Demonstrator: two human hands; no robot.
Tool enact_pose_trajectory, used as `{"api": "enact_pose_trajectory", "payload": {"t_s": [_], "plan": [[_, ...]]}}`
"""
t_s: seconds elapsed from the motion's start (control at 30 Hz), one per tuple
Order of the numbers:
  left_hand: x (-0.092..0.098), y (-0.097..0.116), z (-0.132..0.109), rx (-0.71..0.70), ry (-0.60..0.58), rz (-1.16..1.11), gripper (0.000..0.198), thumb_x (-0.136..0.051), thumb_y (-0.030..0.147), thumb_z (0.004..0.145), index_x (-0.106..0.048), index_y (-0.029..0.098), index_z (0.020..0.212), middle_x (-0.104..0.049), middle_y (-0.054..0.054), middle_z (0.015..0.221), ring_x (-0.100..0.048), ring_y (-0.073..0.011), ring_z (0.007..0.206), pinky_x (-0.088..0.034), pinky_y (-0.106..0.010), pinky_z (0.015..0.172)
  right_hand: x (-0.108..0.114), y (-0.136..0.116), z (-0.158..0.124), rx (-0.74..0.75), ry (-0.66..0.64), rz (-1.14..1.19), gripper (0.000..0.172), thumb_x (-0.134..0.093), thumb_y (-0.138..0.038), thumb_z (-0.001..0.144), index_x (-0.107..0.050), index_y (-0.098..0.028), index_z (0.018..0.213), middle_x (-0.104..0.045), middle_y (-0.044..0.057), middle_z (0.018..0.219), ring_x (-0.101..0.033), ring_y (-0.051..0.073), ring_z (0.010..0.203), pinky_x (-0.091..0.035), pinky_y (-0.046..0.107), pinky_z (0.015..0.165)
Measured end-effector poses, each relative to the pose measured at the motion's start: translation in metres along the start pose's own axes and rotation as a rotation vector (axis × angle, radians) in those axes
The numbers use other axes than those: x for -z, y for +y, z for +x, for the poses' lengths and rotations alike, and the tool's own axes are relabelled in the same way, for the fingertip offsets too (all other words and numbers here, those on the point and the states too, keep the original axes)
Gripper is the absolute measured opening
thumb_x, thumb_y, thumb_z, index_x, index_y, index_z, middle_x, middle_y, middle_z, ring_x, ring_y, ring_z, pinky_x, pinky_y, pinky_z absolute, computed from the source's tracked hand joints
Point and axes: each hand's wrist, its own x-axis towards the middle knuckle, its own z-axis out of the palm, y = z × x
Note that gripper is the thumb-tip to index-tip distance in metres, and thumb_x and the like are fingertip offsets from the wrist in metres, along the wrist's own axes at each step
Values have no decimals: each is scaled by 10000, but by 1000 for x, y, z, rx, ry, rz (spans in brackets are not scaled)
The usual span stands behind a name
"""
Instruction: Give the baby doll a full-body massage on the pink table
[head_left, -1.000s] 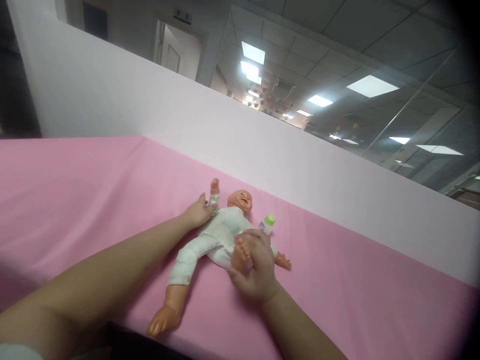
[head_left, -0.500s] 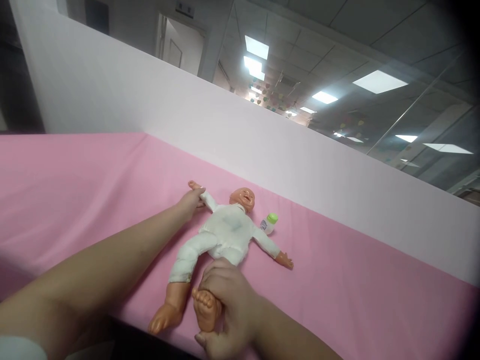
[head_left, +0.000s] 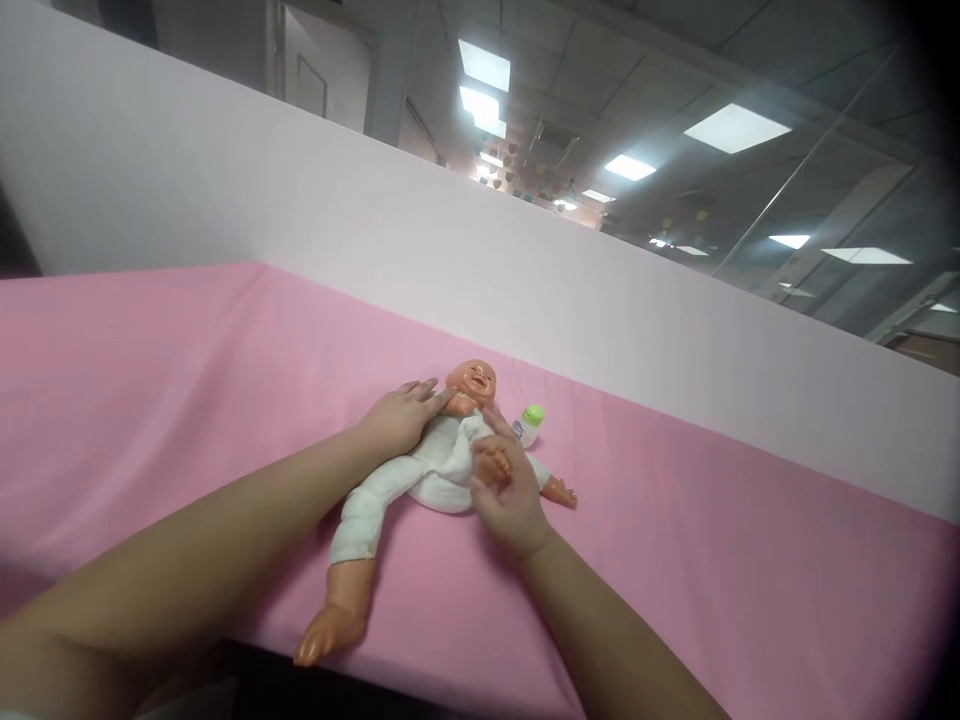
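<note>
- Our right hand [head_left: 510, 505] is closed around the doll's [head_left: 442, 465] foot [head_left: 493, 463], folding that leg up over its belly.
- Our left hand [head_left: 399, 415] lies flat and open on its chest.
- The doll, in white clothes, lies face-up on the pink surface [head_left: 712, 560].
- Just beyond our right hand stands a small green-capped bottle [head_left: 529, 424]; nothing blocks it.

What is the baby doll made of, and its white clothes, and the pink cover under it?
The doll has a head and feet that look like smooth plastic or vinyl: orange-tan with a slight sheen. Its white suit looks like soft matte fabric, puffy and creased. The pink cover seems to be thin cloth, matte with faint folds. The left hand rests on the chest; the right hand holds one foot.
</note>
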Motion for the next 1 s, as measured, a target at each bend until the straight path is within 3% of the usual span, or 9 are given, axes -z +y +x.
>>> {"api": "enact_pose_trajectory", "payload": {"t_s": [0.17, 0.3, 0.4, 0.5, 0.6, 0.7, 0.77, 0.87, 1.0], "plan": [[-1, 1, 1, 7, -51, 9, 612, -537, 297, 937, -459, 324, 1544, -453, -101, 1580, -386, -381, 1448, -309, -517, 1175, -1, 27, 5, -148, -47, 130, 358, -622, -286, 800, -574, -208, 1146, -548, 145, 1433, -505, 318, 1374, -411, 537, 1148], [-1, -1, 0, 101, -9, -95, 614, -461, 311, 973, -384, 323, 1582, -501, -91, 1542, -482, -339, 1384, -379, -467, 1128, 1, 19, 1, -59, -47, -18, 406, -653, -290, 817, -580, -218, 1210, -508, 141, 1477, -442, 324, 1424, -380, 543, 1169], [0, -8, -2, 172, 54, -248, 577, -431, 358, 993, -406, 283, 1564, -608, -102, 1427, -579, -316, 1276, -442, -429, 1055, 3, 2, -1, 94, -27, -124, 447, -684, -309, 811, -582, -228, 1239, -524, 143, 1463, -475, 337, 1389, -417, 560, 1131], [1, -16, 0, 336, 123, -485, 462, -498, 443, 974, -572, 299, 1407, -718, -81, 1214, -662, -305, 1107, -493, -411, 967, 4, -18, -2, 262, -43, -154, 481, -732, -412, 781, -604, -252, 1216, -629, 123, 1326, -580, 341, 1252, -464, 570, 1067], [1, -23, 5, 646, 225, -977, 327, -630, 413, 898, -651, 249, 1180, -735, -86, 1031, -702, -274, 938, -550, -389, 874, 0, -39, -6, 335, -105, -32, 481, -702, -585, 771, -624, -239, 1096, -713, 89, 1020, -669, 284, 962, -535, 512, 920], [3, -27, 10, 830, 266, -1369, 318, -633, 371, 887, -589, 234, 1171, -721, -87, 995, -719, -236, 854, -597, -376, 807, -8, -52, -12, 285, -264, 106, 493, -620, -722, 759, -569, -234, 807, -611, 25, 709, -584, 193, 670, -530, 402, 717], [4, -30, 12, 884, 267, -1417, 303, -590, 373, 913, -565, 198, 1159, -714, -115, 1000, -724, -238, 852, -613, -378, 797, -15, -56, -15, 246, -417, 100, 543, -642, -744, 710, -447, -241, 647, -487, -21, 593, -477, 146, 569, -473, 340, 619], [6, -35, 13, 963, 269, -1458, 285, -554, 385, 937, -556, 148, 1096, -701, -178, 1048, -726, -271, 905, -619, -380, 808, -21, -56, -17, 223, -586, 27, 579, -750, -662, 644, -364, -233, 594, -402, -63, 539, -403, 104, 527, -407, 283, 561], [5, -40, 14, 995, 283, -1466, 318, -511, 446, 959, -545, 168, 1110, -682, -204, 1146, -724, -288, 979, -623, -376, 803, -21, -50, -18, 271, -538, 20, 597, -721, -724, 651, -382, -234, 609, -420, -63, 548, -420, 103, 529, -423, 291, 575]]}}
